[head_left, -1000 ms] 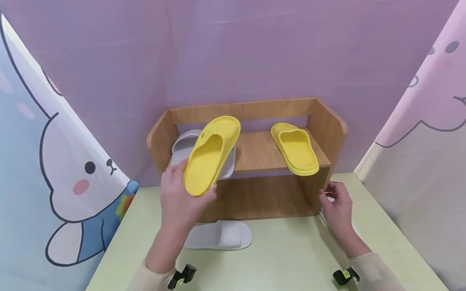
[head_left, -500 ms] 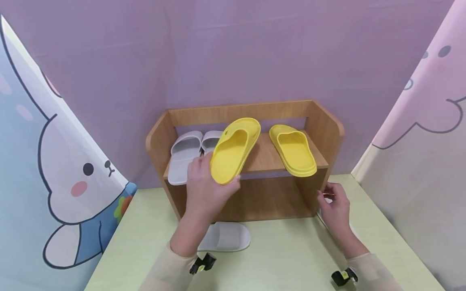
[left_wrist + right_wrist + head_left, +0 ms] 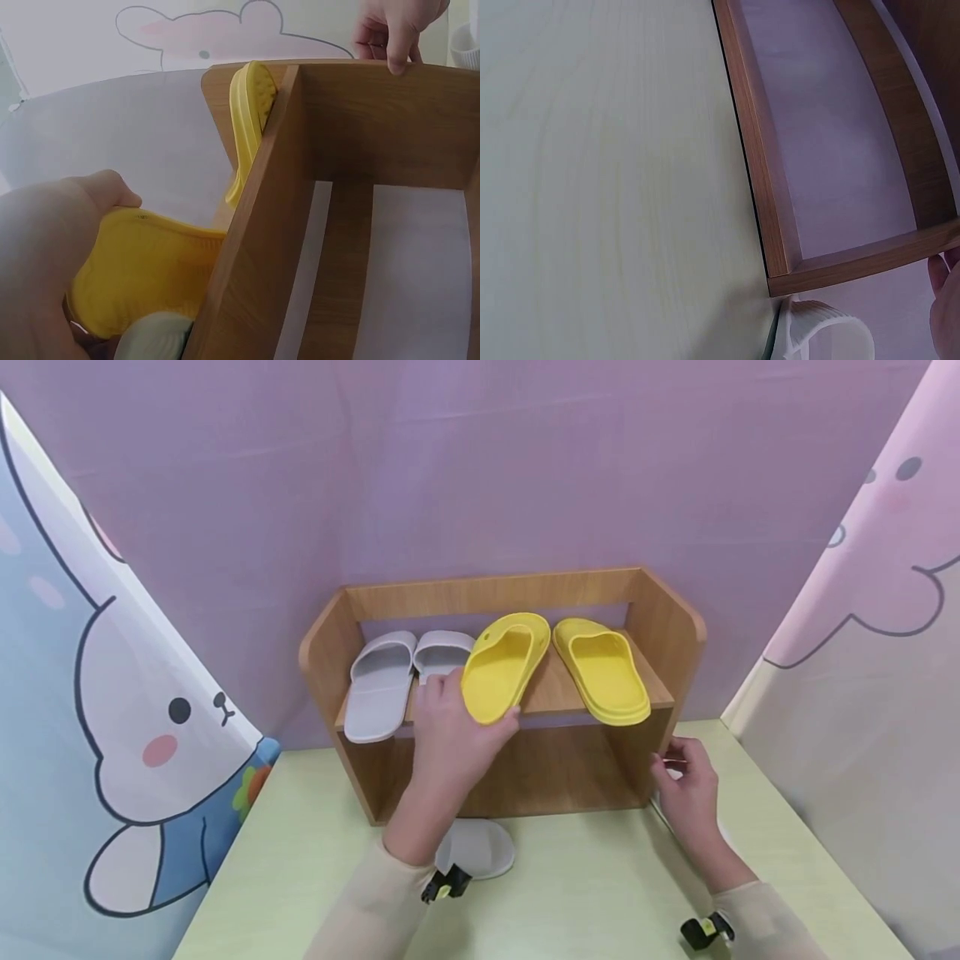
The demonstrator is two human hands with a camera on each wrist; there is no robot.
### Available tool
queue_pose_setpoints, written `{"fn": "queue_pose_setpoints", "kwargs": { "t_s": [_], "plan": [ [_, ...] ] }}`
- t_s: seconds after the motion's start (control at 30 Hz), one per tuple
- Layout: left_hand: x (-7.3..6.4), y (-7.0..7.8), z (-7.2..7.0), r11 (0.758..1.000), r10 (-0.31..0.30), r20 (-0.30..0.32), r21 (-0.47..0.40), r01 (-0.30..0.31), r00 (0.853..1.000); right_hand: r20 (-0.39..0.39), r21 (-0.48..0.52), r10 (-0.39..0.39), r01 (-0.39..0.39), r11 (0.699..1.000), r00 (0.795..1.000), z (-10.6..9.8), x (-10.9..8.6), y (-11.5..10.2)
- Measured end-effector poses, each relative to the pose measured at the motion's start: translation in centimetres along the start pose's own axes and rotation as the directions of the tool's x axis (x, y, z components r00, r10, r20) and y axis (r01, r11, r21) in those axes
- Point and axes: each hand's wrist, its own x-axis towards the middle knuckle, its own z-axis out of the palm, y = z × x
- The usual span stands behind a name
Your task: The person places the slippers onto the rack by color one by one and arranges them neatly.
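In the head view my left hand (image 3: 457,739) grips a yellow slipper (image 3: 501,670) by its heel, thumb on one side. The slipper's toe points away, over the top shelf of a wooden shoe rack (image 3: 495,600). Whether its sole touches the shelf cannot be told. To its right, the other yellow slipper (image 3: 604,675) sits on that shelf, its heel past the front edge. My right hand (image 3: 688,785) holds the front edge of the rack's right side panel, with the thumb and fingers (image 3: 946,289) on either side of it.
Two grey slippers (image 3: 381,681) occupy the shelf's left part, one partly behind my left hand. A whitish slipper (image 3: 480,850) lies on the pale table (image 3: 585,893) before the rack, partly covered by my wrist. Another white slipper (image 3: 829,334) is beside the rack's right side.
My left hand has carried the yellow slipper rightward and lower, from in front of the grey slippers to beside the other yellow one. My right hand stays on the panel.
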Motion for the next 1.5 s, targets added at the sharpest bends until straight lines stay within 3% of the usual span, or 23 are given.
{"fn": "queue_pose_setpoints", "kwargs": {
  "t_s": [0.23, 0.73, 0.97, 1.17, 1.4, 1.5],
  "plan": [
    [0.9, 1.2, 0.9, 0.995, -0.101, 0.040, 0.031, 0.100, 0.994, 0.002, -0.039, 0.014, -0.014, 0.999, 1.000, 0.1, -0.1, 2.5],
    [1.3, 2.4, 2.4, 0.989, -0.107, 0.092, 0.113, 0.097, 0.990, 0.022, -0.039, 0.033, -0.032, 0.999, 0.999, -0.3, -0.7, 3.0],
    [1.0, 2.8, 2.2, 0.985, -0.076, 0.122, 0.162, 0.055, 0.990, 0.032, -0.027, 0.032, -0.032, 0.999, 0.999, -0.4, -1.0, 3.2],
    [0.5, 3.0, 1.8, 0.991, -0.018, 0.145, 0.135, -0.002, 0.989, 0.010, -0.036, 0.021, -0.021, 0.999, 1.000, -0.1, -0.8, 3.1],
    [0.3, 3.6, 1.4, 0.991, 0.013, 0.186, 0.128, -0.037, 0.982, -0.010, -0.016, -0.007, 0.007, 1.000, 1.000, 0.1, -0.3, 1.4],
    [0.3, 3.6, 1.5, 0.990, 0.021, 0.190, 0.133, -0.047, 0.982, -0.009, -0.022, -0.007, 0.007, 1.000, 1.000, 0.1, -0.2, 2.3]
  ]
}}
